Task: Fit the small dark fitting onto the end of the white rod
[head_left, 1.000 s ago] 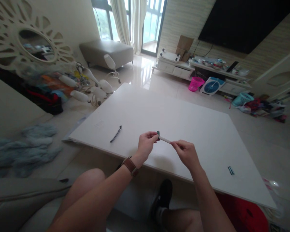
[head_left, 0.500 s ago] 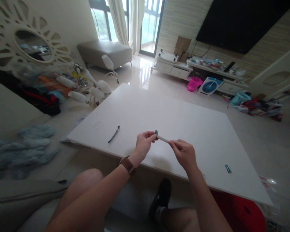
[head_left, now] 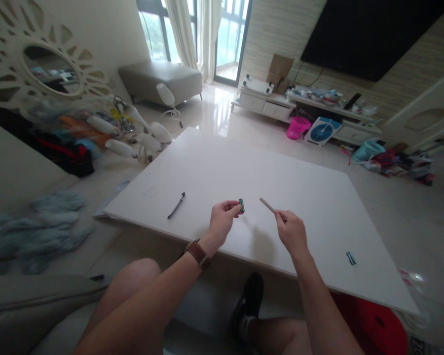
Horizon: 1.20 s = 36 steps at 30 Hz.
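My left hand (head_left: pixel 222 222) pinches a small green razor head (head_left: pixel 241 205) at its fingertips, just above the white table (head_left: pixel 244 167). My right hand (head_left: pixel 290 231) holds a thin white razor handle (head_left: pixel 267 205) by its lower end, its tip pointing up and to the left. The head and the handle are apart, with a small gap between them. A brown watch sits on my left wrist. A second green razor head (head_left: pixel 351 258) lies on the table to the right. A black razor handle (head_left: pixel 176 206) lies on the table to the left.
My bare knees and a black shoe (head_left: pixel 249 301) show below the table's near edge. A red stool (head_left: pixel 373 325) stands under the right corner. A white chandelier (head_left: pixel 140 133) and blue cloth (head_left: pixel 33 227) lie on the floor at left. A pink basket (head_left: pixel 298 127) stands beyond.
The green head and the white handle were joined between my two hands; now they are separated, the head staying in my left hand and the handle moving right in my right hand.
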Available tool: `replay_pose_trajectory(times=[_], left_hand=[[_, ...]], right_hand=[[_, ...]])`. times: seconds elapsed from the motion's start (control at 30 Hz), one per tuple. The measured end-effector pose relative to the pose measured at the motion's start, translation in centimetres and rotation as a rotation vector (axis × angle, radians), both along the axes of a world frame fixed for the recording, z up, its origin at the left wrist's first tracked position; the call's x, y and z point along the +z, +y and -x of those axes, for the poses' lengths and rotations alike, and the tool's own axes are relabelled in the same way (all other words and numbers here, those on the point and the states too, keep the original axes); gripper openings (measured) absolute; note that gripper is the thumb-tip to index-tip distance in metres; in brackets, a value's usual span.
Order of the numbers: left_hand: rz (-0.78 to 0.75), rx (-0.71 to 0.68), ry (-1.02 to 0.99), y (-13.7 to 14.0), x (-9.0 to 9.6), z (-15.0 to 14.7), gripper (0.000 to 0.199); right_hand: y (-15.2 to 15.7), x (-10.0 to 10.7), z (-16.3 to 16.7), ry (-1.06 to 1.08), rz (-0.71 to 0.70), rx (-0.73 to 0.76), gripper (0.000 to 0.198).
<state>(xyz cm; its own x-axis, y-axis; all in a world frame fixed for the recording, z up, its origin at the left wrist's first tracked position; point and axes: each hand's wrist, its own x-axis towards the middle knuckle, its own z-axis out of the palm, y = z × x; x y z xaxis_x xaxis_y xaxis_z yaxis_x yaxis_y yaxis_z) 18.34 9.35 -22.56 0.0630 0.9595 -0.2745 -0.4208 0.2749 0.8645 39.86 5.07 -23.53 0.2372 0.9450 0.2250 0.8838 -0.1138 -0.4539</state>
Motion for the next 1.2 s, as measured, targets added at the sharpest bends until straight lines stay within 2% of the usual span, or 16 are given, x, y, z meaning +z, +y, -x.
replay_pose_trajectory(times=[0.1, 0.27, 0.43, 0.7, 0.87, 1.0, 1.13, 1.2], left_hand=[[0.020, 0.003, -0.022, -0.1, -0.1, 0.0, 0.020], [0.023, -0.018, -0.082, -0.1, 0.0, -0.1, 0.022], [0.059, -0.032, -0.164, 0.0, 0.5, 0.3, 0.025], [0.074, -0.038, -0.162, 0.2, 0.6, 0.6, 0.023], [0.077, -0.056, -0.132, 0.0, 0.3, 0.6, 0.029], [0.069, -0.090, -0.058, -0.4, -0.2, 0.3, 0.033], [0.026, -0.123, 0.007, -0.6, -0.7, 0.0, 0.031], [-0.021, -0.132, 0.065, -0.7, -0.7, -0.2, 0.029]], right_hand=[[0.4, -2.2, -0.5, 0.007, 0.131, 0.098, 0.032], [0.8, -4.8, 0.1, 0.000, 0.263, 0.117, 0.027], [1.1, -5.9, 1.1, -0.004, 0.260, 0.099, 0.022], [1.3, -6.8, 2.7, 0.018, 0.250, 0.074, 0.023], [1.4, -7.4, 3.6, 0.089, 0.257, 0.041, 0.020], [1.9, -6.5, 4.7, 0.160, 0.212, 0.025, 0.016], [2.3, -3.5, 6.1, 0.263, 0.069, 0.015, 0.022], [2.1, -1.7, 6.9, 0.477, -0.036, 0.048, 0.029]])
